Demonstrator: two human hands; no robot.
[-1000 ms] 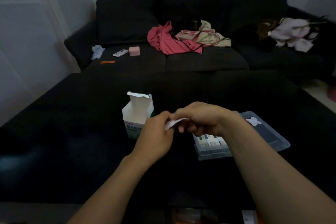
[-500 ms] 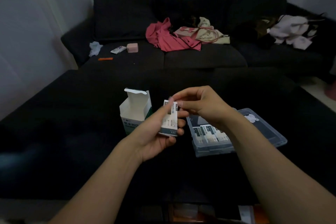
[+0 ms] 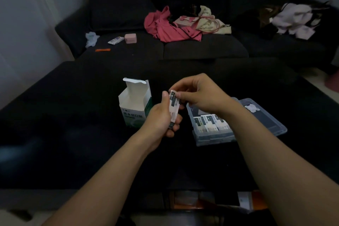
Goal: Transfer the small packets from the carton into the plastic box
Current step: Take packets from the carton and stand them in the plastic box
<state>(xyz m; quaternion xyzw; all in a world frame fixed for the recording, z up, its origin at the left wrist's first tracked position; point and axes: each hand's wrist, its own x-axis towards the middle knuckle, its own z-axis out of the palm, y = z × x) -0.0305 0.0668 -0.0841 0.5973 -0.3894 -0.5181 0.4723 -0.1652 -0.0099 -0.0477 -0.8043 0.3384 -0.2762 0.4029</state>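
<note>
Black tabletop [image 3: 73,143] lies bare under your forearms, its near edge below your elbows, with open room left of your left hand [image 3: 161,119]. That hand grips a stack of small packets [image 3: 173,108] upright; your right hand [image 3: 200,97] pinches the stack's top edge. Just left of your left hand: white carton [image 3: 134,104], flap raised. Under your right wrist: clear plastic box [image 3: 216,134], packets laid inside, its lid [image 3: 266,115] open beyond your right forearm. Far beyond both hands: dark sofa [image 3: 201,49] with red cloth [image 3: 165,27].
</note>
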